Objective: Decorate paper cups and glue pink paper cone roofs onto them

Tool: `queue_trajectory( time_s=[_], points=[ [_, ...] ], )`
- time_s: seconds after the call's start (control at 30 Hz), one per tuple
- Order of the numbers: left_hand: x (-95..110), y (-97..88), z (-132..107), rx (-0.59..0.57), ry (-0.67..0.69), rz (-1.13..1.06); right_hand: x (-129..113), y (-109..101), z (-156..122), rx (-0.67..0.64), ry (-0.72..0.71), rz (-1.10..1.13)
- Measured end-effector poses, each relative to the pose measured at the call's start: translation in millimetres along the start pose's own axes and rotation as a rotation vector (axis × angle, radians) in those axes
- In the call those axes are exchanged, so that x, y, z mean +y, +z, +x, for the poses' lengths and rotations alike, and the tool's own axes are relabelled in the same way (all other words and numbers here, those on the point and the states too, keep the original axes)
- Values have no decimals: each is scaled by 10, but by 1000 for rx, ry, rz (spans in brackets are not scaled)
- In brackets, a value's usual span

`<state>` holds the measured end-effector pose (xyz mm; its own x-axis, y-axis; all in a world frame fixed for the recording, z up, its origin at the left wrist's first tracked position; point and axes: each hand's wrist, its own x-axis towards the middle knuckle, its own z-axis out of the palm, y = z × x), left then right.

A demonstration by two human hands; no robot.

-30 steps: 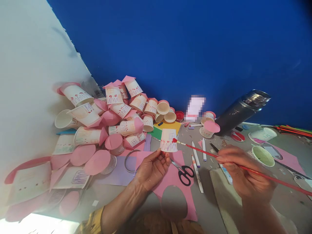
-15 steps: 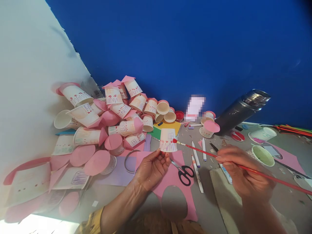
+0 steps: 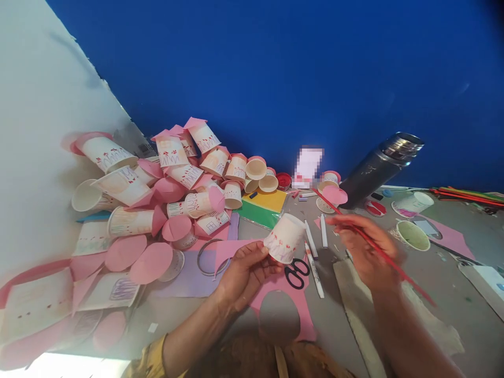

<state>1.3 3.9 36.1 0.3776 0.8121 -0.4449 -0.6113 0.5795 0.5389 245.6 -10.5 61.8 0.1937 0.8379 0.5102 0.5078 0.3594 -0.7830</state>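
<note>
My left hand [image 3: 244, 270] grips a small white paper cup [image 3: 284, 238] upside down and tilted to the right; red marks run round its rim. My right hand [image 3: 364, 252] is closed on a long red paintbrush [image 3: 374, 245], its tip pointing up and away from the cup towards a pink-topped cup [image 3: 334, 195]. Below my hands lies a pink paper sheet [image 3: 283, 294] with a round hole cut out. Black scissors [image 3: 296, 271] rest on it just under the held cup.
A heap of decorated cups with pink roofs [image 3: 177, 178] fills the left. Pink paper discs [image 3: 149, 262] lie before it. Markers [image 3: 313, 257], a dark steel flask [image 3: 378, 168], a green-lined cup [image 3: 411, 234], a red paint pot [image 3: 282, 180] and coloured pencils [image 3: 468, 195] sit to the right.
The cup has tipped over to the right in my left hand. My right hand swung the brush away from the cup, its tip now pointing up and back.
</note>
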Motion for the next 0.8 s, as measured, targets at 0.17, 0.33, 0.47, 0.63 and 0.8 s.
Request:
queue_trajectory(
  time_s=[0.17,0.33,0.47,0.63,0.8],
  points=[
    [-43,2,-73,-54,244,389,71,77,59,-244,-16,-4],
    [-33,2,-76,-61,236,433,155,73,58,-328,-62,41],
    [-36,-10,-50,-78,113,289,151,90,51,-344,-87,61],
    [-53,-15,-21,-128,-89,81,89,137,37,-289,-54,45],
    [-53,-44,5,-198,-144,37,88,105,46,-362,61,87]
  ],
)
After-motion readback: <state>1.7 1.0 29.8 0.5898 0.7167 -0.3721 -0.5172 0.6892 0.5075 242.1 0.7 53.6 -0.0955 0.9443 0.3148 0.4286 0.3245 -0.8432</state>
